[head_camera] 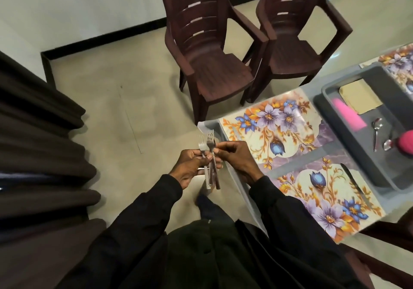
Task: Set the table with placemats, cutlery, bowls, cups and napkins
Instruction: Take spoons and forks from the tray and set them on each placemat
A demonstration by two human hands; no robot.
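My left hand grips a bundle of forks with brown handles, tines pointing up, just off the table's left edge. My right hand pinches one fork of that bundle near its neck. Two floral placemats lie on the glass table: a far placemat and a near placemat. A knife lies on the near placemat's right side. A grey tray to the right holds two spoons, folded tan napkins and pink cups.
Two dark brown plastic chairs stand on the tiled floor beyond the table. A dark curtain hangs at the left. Another floral placemat lies beyond the tray at the far right. A chair frame shows at the lower right.
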